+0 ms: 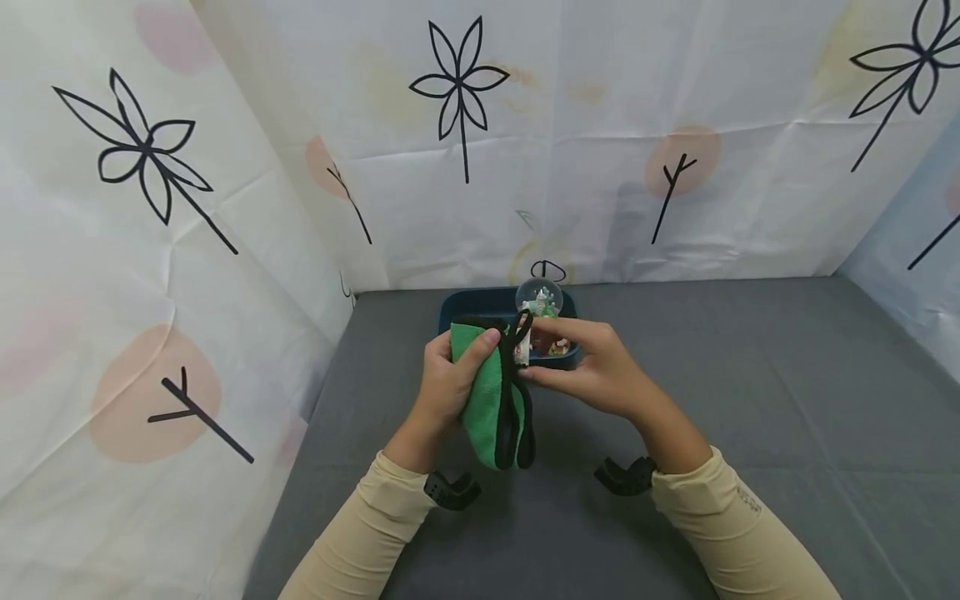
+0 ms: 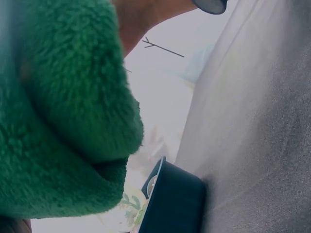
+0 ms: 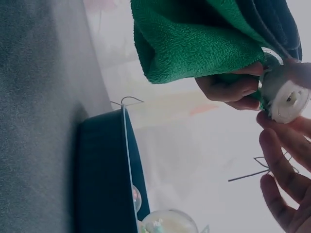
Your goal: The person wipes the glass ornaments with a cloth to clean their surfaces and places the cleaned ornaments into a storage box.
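My left hand (image 1: 442, 379) grips a folded green cloth (image 1: 480, 392) with black edging; its thick pile fills much of the left wrist view. My right hand (image 1: 588, 367) pinches a small snow globe (image 3: 286, 99) by its round white base, between thumb and fingers. The cloth lies against the globe's clear end, and left fingers (image 3: 233, 90) show under the cloth beside it. In the head view, cloth and fingers hide most of this globe. Behind the hands, a larger snow globe (image 1: 540, 298) with a brown base stands in a dark blue tray (image 1: 480, 298).
The tray stands near the back of the grey tabletop (image 1: 712, 367), close to a white patterned cloth backdrop (image 1: 585, 192). Another small clear globe (image 3: 137, 198) shows at the tray's rim in the right wrist view. Each wrist carries a black strap mount (image 1: 626, 477).
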`<state>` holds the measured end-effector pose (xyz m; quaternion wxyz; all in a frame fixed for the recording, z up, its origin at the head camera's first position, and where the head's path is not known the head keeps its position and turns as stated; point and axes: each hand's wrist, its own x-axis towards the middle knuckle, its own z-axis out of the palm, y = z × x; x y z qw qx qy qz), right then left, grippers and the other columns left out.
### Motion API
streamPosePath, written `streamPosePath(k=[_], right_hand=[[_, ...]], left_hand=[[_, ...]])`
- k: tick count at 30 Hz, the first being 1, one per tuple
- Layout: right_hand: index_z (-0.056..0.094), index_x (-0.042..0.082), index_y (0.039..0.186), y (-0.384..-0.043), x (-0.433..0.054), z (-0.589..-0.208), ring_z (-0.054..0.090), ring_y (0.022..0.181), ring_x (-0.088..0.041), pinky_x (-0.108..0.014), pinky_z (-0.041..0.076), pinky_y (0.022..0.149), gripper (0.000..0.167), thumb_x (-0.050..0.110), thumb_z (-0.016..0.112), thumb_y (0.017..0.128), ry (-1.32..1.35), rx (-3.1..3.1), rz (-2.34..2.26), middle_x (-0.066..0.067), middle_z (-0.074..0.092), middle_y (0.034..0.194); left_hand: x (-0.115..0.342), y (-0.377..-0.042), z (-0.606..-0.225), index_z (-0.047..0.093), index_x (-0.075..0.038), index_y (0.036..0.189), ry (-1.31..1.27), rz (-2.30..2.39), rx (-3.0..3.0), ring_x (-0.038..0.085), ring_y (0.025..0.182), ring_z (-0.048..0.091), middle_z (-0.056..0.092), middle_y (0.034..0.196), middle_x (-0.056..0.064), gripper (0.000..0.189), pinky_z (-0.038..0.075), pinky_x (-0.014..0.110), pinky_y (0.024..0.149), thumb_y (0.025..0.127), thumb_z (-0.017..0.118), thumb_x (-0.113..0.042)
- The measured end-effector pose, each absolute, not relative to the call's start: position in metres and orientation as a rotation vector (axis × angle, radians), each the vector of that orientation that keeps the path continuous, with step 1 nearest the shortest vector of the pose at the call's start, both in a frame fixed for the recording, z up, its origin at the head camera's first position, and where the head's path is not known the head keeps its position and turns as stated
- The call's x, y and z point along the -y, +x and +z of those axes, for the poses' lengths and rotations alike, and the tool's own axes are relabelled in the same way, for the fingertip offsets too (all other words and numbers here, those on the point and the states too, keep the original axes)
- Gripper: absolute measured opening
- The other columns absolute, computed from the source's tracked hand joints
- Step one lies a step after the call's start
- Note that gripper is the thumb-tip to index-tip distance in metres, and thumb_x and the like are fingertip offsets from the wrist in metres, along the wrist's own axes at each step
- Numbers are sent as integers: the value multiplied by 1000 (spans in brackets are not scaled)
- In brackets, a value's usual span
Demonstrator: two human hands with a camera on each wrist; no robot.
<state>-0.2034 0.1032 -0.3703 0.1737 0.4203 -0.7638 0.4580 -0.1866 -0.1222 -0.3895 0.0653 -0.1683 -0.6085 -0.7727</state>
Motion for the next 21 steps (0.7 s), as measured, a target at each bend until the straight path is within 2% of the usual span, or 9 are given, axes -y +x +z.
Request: streamPosePath(k=[4,6,10,14,17,21], right_hand=[[75,8,124,-202,-103,-368,73,92,-13,-37,61,82,32,8,81,93,1119,2295,1355,-2,79,103],[75,9,124,-202,-104,-367,73,94,-13,-39,62,82,28,11,78,96,1095,2340,1381,-1,78,104],[69,6,137,-207,-108,-370,73,98,-17,-36,63,84,52,4,85,87,1139,2293,1416,-6,76,113],[61,6,148,-210,-111,-371,69,107,-14,-31,62,87,75,-7,88,80,1241,2165,1450,-10,71,124],[61,5,146,-211,-112,-371,69,108,-12,-32,63,86,74,-12,87,78,1304,2102,1442,-13,70,127],[67,1,137,-211,-111,-374,69,98,-13,-29,60,81,67,-13,88,76,1303,2074,1381,-14,73,118]], left_hand=[[121,-187,-390,71,-12,91,-543,-2263,1874,7,56,66,69,69,-6,13,57,22,54,102,70,-16],[121,-187,-391,71,-12,90,-545,-2235,1887,7,56,66,69,69,-6,13,57,22,54,102,70,-15],[121,-187,-391,71,-10,92,-531,-2253,1874,7,56,67,69,70,-5,12,58,23,54,102,69,-16],[122,-187,-390,70,-10,93,-488,-2284,1870,7,54,65,68,69,-5,14,57,23,53,103,68,-19],[121,-187,-390,70,-11,91,-472,-2302,1872,7,53,64,66,68,-6,15,56,22,52,103,68,-20],[121,-186,-390,69,-11,89,-484,-2319,1874,6,53,64,66,68,-6,17,56,22,52,103,67,-20]])
